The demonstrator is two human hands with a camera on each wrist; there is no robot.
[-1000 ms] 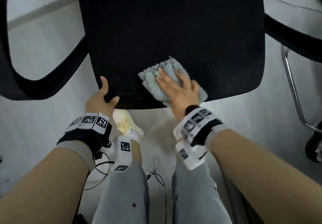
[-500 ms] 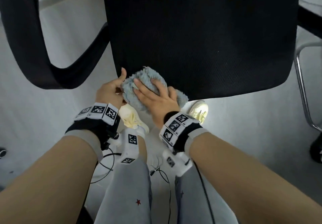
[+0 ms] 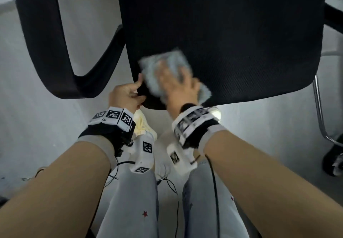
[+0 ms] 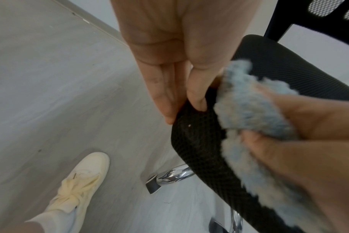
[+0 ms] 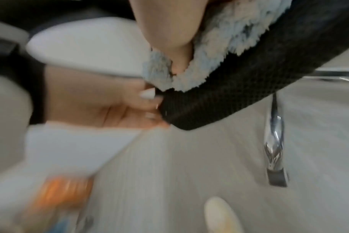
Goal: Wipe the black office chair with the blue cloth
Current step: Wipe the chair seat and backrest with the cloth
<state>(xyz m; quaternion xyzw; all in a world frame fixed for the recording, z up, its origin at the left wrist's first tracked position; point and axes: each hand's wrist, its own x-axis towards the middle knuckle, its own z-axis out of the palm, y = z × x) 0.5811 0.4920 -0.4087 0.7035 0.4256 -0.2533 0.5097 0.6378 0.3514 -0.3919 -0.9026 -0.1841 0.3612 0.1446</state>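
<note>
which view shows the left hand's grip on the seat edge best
The left wrist view: sharp and close, it shows the left hand pinching the chair seat corner. The head view shows it small and partly hidden; the right wrist view is blurred.

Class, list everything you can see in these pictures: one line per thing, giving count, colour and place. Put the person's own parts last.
office chair seat: one, black mesh, upper middle of the head view.
armrest: one in full view, black, left of the seat; another partly seen at the right edge.
blue cloth: one, pale blue, fluffy, on the seat's front left corner.
chrome chair leg: one, shiny with a dark tip, under the seat.
floor: grey, all around.
cables: thin, black, on the floor between the legs.
shoes: two, cream, on the floor.
wrist bands: two, white with black markers.
left hand: grips the seat's corner.
right hand: presses the cloth onto the seat.
</note>
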